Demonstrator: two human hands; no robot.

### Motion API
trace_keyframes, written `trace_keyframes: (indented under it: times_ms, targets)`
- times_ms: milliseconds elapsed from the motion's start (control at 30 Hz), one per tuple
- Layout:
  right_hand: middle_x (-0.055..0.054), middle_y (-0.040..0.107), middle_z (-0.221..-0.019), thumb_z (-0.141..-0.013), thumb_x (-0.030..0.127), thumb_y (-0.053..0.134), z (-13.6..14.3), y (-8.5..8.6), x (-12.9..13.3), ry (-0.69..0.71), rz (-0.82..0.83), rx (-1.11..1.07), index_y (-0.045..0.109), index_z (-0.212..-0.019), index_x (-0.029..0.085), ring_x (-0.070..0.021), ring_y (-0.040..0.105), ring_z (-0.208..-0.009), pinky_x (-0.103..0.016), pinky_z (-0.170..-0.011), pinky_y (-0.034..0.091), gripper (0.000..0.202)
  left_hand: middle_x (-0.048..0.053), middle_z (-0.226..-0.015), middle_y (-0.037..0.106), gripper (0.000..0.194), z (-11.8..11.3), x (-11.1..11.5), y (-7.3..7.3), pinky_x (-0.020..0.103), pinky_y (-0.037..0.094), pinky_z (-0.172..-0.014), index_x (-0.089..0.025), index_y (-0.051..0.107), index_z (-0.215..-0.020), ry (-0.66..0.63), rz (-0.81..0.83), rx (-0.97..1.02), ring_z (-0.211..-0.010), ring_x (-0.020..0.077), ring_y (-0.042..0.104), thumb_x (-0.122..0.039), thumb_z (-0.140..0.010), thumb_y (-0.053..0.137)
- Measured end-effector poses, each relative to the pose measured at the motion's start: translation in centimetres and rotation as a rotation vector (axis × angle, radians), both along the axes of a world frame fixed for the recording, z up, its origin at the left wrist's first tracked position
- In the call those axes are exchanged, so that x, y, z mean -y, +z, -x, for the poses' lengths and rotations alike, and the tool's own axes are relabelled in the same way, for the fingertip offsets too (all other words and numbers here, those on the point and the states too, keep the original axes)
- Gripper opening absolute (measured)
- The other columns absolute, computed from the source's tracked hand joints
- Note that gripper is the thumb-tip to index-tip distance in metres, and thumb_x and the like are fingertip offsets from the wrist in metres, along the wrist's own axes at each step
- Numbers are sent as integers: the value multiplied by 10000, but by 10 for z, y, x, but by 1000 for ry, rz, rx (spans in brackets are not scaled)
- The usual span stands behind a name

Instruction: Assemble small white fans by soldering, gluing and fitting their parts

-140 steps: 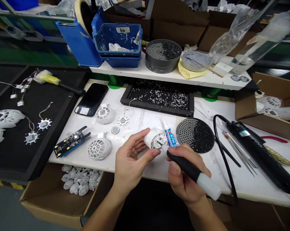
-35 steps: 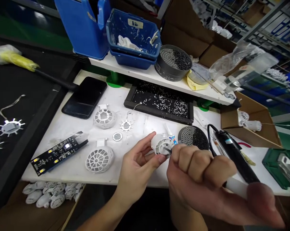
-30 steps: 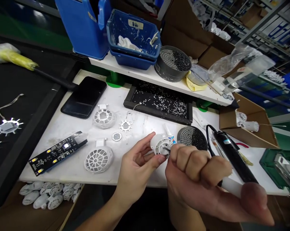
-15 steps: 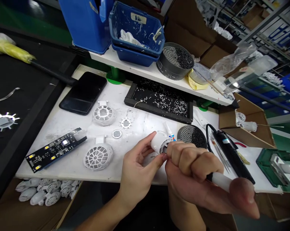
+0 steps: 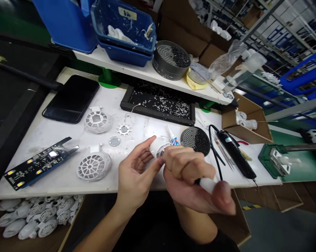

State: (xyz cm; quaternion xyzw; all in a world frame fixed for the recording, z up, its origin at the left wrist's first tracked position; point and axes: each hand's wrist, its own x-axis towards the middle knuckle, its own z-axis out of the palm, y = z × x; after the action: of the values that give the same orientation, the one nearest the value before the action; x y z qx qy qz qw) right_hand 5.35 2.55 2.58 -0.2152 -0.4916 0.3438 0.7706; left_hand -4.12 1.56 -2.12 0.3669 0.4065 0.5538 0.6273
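Note:
My left hand (image 5: pixel 134 176) grips a small white plastic housing (image 5: pixel 156 146) between thumb and fingers, just above the table's front part. Closed in a fist, my right hand (image 5: pixel 186 175) holds a tool with a white handle (image 5: pixel 207 184), its thumb against the handle's end. The tool's working end is hidden, pointing toward the opening of the housing. Left of my hands lie two white grilled covers (image 5: pixel 94 167), a spoked metal piece (image 5: pixel 124 130) and a round silver disc (image 5: pixel 114 141). A glue tube (image 5: pixel 172 135) lies behind the housing.
A lit circuit board (image 5: pixel 38 164) and a phone (image 5: pixel 71 99) lie at left. Behind are a black tray of small bits (image 5: pixel 158 105) and a round screw dish (image 5: pixel 194 140). At right are a black corded tool (image 5: pixel 236 154), a green fixture (image 5: pixel 274 162) and a cardboard box (image 5: pixel 260 131).
The whole scene has shifted left in view as the head turned right. Both hands keep the same hold on the housing and the tool.

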Motion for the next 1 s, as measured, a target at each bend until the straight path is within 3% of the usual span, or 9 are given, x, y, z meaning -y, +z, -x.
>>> trace_keyframes:
  times_ms: [200, 333, 433, 533, 600, 667, 733, 833, 1000]
  targets:
    - [68, 210, -469, -899, 477, 473, 2, -18, 3, -89, -146, -28, 300, -601, 235, -91, 168, -388, -313, -488, 210, 420, 62, -1125, 797, 559, -2, 0, 3, 274, 618, -981, -195, 722, -1375, -101, -49, -79, -1057, 193, 771, -317, -852, 876]
    - [43, 287, -501, -952, 562, 467, -13, 4, 22, -60, -33, 95, 381, -632, 233, -135, 284, -441, -354, -545, 316, 467, 84, -1279, 773, 631, -2, -2, 3, 327, 587, -1059, -211, 705, -1406, -104, 28, -73, -1191, 235, 732, -367, -826, 899]
    - [47, 308, -555, -985, 717, 376, -60, 37, 30, -97, 77, 138, 544, -764, 259, -157, 331, -478, -373, -577, 391, 536, 88, -1359, 740, 685, 0, -5, 1, 344, 540, -1116, -244, 683, -1441, -94, 75, 14, -1273, 247, 681, -383, -812, 916]
    - [22, 516, -646, -1009, 404, 470, -134, 56, 7, -239, 373, 469, 593, -1033, 285, -180, 458, -549, -309, -533, 382, 173, 83, -1303, 743, 715, 3, -6, -1, 336, 559, -1056, -280, 651, -1475, -96, 75, 116, -1199, 232, 690, -388, -818, 912]
    - [-28, 671, -826, -1036, 419, 476, -182, 52, -20, -378, 615, 951, 631, -1117, 265, -188, 575, -665, -308, -608, 457, 233, 53, -1191, 750, 715, 4, -5, 0, 294, 572, -986, -294, 651, -1468, -88, 65, 169, -1089, 190, 701, -370, -809, 919]
    - [-97, 749, -1097, -1065, 449, 430, -219, 39, -46, -501, 729, 1459, 654, -1269, 234, -240, 683, -922, -363, -817, 539, 371, 24, -1115, 730, 694, 5, -3, 1, 246, 562, -950, -288, 667, -1442, -71, 62, 199, -1023, 148, 690, -342, -801, 927]
    - [-165, 718, -1283, -1047, 411, 465, -243, 22, -66, -513, 743, 1610, 686, -1310, 172, -305, 682, -1112, -427, -965, 528, 418, 3, -1055, 703, 689, 5, -2, 3, 213, 547, -930, -273, 667, -1436, -55, 60, 225, -975, 115, 675, -313, -801, 929]
    - [-180, 709, -1316, -1016, 344, 506, -260, 3, -82, -465, 723, 1690, 729, -1307, 151, -333, 673, -1189, -451, -1033, 516, 414, -14, -991, 678, 724, 4, -2, 6, 194, 532, -902, -247, 645, -1459, -49, 53, 256, -919, 92, 664, -283, -796, 933]
    - [-205, 702, -1338, -996, 309, 550, -257, 11, -79, -437, 664, 1709, 724, -1336, 144, -397, 643, -1257, -564, -1102, 481, 417, 0, -1007, 684, 721, 4, -2, 11, 248, 547, -930, -242, 637, -1454, -37, 93, 214, -938, 119, 677, -354, -803, 926]
